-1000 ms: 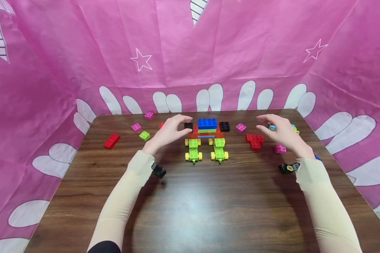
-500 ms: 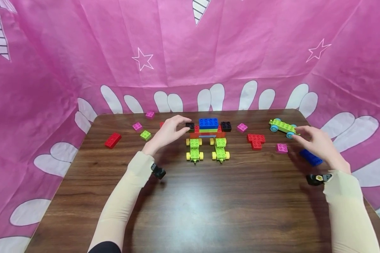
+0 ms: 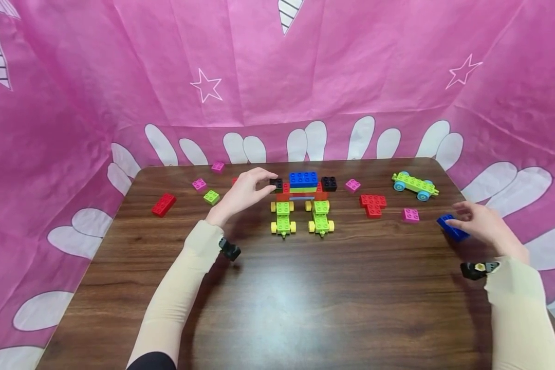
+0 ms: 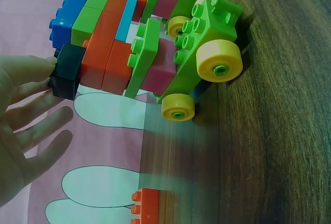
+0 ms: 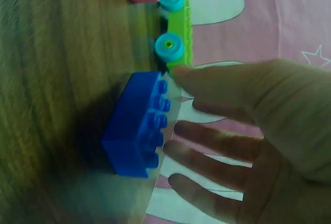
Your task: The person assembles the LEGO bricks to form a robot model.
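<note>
My left hand (image 3: 245, 192) pinches a black toy brick (image 4: 68, 71) between thumb and fingers, at the left end of a built brick model. Stacked in the model are a blue brick (image 3: 303, 179), red bricks (image 4: 111, 53), a lime layer and pink pieces. It stands on two lime wheel bases (image 3: 283, 218) with yellow wheels. At the table's right side my right hand (image 3: 492, 228) hovers beside a loose dark blue brick (image 5: 133, 123), thumb and fingers spread near its studs. No grip on that brick shows.
Right of the model lie a red T-shaped brick group (image 3: 373, 204), a magenta brick (image 3: 410, 215) and a lime car base (image 3: 414, 185) with blue wheels. To the left are a red brick (image 3: 164, 204), a lime brick (image 3: 211, 197) and magenta bricks (image 3: 199, 184). A pink curtain (image 3: 259, 61) hangs behind.
My right hand has moved right, past the lime car base and back toward me, to the loose blue brick. The left hand has stayed at the black brick.
</note>
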The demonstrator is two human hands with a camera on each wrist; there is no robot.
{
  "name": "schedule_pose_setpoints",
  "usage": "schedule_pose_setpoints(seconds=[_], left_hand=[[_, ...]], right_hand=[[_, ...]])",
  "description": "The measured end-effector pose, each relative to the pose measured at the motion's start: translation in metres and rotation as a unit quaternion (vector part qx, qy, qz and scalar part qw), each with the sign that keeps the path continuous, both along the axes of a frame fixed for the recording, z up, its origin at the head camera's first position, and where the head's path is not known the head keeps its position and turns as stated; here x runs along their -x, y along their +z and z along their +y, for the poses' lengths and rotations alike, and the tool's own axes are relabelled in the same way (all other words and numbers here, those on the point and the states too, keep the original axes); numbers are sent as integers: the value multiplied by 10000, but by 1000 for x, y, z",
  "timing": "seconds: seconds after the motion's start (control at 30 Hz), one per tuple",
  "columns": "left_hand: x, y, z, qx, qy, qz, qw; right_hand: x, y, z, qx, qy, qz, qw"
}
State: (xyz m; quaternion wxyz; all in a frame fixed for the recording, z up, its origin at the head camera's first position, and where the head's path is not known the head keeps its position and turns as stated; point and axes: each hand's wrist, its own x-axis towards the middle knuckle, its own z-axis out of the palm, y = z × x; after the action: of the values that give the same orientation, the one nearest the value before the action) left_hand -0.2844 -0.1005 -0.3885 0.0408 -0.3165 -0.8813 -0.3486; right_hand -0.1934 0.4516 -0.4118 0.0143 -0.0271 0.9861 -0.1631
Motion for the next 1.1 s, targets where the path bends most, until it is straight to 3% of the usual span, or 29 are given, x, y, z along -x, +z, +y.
schedule_pose_setpoints(seconds=[0.2, 0.43, 0.77, 1.1], left_hand=[[2, -2, -2, -126, -102, 35, 9999], [1, -4, -4, -216, -70, -127, 9997], [2, -5, -4, -295, -103, -122, 9994], [3, -4, -4, -240, -56, -176, 9995]], right_hand=[[0, -1, 1, -327, -26, -325, 9989], [3, -3, -3, -150, 219, -460, 9986], [0, -4, -2, -161, 59, -701, 9974], [-1, -3, -6, -299, 168, -430, 9985]])
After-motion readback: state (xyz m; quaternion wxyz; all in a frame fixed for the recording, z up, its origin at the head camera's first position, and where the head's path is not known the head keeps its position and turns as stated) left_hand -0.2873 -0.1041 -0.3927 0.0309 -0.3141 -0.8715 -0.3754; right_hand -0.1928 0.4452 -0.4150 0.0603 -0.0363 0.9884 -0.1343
